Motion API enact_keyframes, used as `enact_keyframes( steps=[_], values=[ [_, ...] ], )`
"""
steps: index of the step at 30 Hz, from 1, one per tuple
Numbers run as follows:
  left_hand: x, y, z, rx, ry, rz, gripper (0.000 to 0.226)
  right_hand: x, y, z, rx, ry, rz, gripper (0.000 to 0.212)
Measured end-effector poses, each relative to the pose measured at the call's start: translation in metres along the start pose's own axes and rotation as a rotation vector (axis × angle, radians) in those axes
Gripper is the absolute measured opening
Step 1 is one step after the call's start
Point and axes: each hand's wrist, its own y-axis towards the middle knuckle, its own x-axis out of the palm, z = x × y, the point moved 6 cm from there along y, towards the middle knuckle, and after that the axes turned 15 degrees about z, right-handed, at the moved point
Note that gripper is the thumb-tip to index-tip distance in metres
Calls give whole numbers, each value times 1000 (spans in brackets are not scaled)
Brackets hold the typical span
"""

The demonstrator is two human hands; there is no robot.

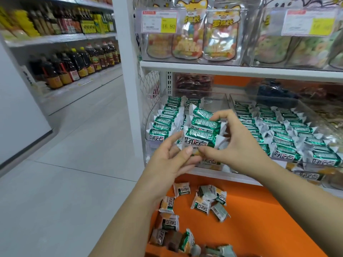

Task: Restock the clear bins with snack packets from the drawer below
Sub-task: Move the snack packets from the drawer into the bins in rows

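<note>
I'm in the placing step. Between my two hands I hold a small stack of snack packets (203, 131), green and white, raised in front of the left clear bin (215, 102). My right hand (239, 145) is curled round the stack, its forefinger over the top and its thumb under the bottom packet. My left hand (171, 161) pinches the lower left corner, thumb in front, fingers behind. Neither hand is free.

The bin already has one neat row of packets (167, 117) standing along its left side, and the space beside that row looks partly bare. The neighbouring bin (246, 95) on the right looks well filled with tidy rows. Below, the orange drawer (259, 210) stands open with loose packets (204, 201) scattered in it, so I judge the job is part done.

Next I need to carry the stack forward over the front wall and set it down beside the standing row, labels facing the same way. I must keep the packets squared together, since they are slippery and may fan out as I let go.
</note>
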Motion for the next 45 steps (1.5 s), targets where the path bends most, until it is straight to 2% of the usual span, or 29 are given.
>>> enact_keyframes(
  steps=[4, 8, 11, 17, 21, 26, 35, 39, 41, 43, 45],
  values=[
    [-21, 28, 10, 241, 395, 256, 34, 23, 40, 27, 46, -42, 6, 54],
    [-32, 53, 14, 339, 532, 396, 28, 39, 82, 58, 47, -185, 50, 52],
    [-30, 67, 11, 424, 623, 439, 28, 53, 112, 85, 83, -270, 58, 55],
    [-37, 89, 6, 496, 739, 451, 29, 85, 143, 118, 155, -404, 0, 60],
    [-40, 96, 4, 527, 776, 448, 28, 94, 148, 133, 199, -443, -127, 65],
    [-39, 103, 2, 602, 882, 444, 25, 89, 162, 132, 164, -706, -183, 75],
    [-40, 107, 0, 605, 933, 441, 26, 98, 155, 126, 26, -811, -380, 72],
    [-39, 107, 0, 599, 942, 446, 27, 98, 146, 129, -27, -1052, -319, 67],
    [-39, 107, 0, 604, 944, 448, 27, 98, 137, 124, -100, -1135, -223, 69],
    [-39, 106, 0, 617, 943, 451, 27, 97, 131, 116, -175, -1124, -104, 68],
    [-39, 106, 0, 630, 947, 452, 27, 101, 125, 112, -235, -1071, -79, 60]
  ],
)
